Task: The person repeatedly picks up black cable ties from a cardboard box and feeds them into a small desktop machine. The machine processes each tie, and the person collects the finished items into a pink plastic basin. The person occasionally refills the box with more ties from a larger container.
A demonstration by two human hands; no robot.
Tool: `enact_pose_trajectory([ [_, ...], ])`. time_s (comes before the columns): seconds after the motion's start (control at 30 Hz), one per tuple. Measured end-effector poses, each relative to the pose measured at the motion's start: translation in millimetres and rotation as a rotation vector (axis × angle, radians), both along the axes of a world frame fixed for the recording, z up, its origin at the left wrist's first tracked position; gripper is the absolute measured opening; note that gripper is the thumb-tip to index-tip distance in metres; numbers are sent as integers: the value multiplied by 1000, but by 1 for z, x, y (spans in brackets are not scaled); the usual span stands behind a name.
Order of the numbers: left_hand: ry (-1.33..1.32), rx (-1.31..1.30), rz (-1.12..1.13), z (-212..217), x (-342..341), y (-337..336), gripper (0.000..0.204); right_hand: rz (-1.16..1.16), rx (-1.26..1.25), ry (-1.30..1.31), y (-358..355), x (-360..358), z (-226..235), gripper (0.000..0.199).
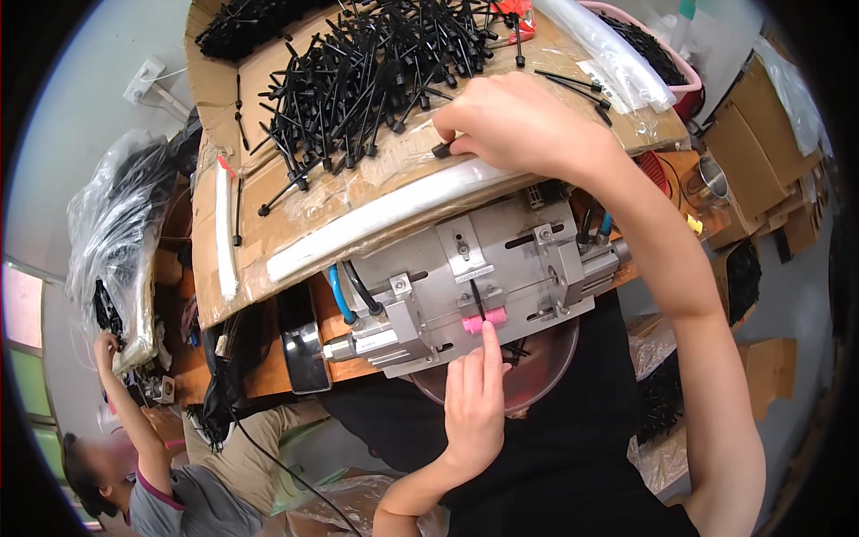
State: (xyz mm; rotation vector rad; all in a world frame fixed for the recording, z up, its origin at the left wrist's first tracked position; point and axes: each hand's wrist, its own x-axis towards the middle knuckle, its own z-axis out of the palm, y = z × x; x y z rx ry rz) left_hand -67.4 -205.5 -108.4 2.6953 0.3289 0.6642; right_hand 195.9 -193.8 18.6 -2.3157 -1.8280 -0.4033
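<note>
Mid-frame, the black rod (477, 298) ran roughly up and down just above the nearer left hand (475, 407), whose extended index finger touched the pink block (472, 324) without gripping, while the upper-centre right hand (506, 121) pinched a black cap (441, 150).

Metal fixture (519, 277): bright, even light, fairly sharp
Clear bag (121, 210), left of fixture: white glare
Black pile (367, 80), above fixture: dark, detail merges
Co-worker's head (94, 467), lower left of fixture: blurred
Cartons (761, 148), right of fixture: fisheye-bent, black rim beyond
</note>
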Motion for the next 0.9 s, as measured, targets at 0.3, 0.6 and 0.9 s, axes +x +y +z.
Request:
enact_pose_trajectory([
  [0.3,88,-3,-21,3,3,4,61,127,548,1028,-82,-35,2,50],
  [0.6,-238,254,-4,98,127,128,27,8,540,654,-126,-167,-127,54],
  [0.9,-65,261,-260,113,154,174,14,21,493,570,-107,-167,-156,57],
])
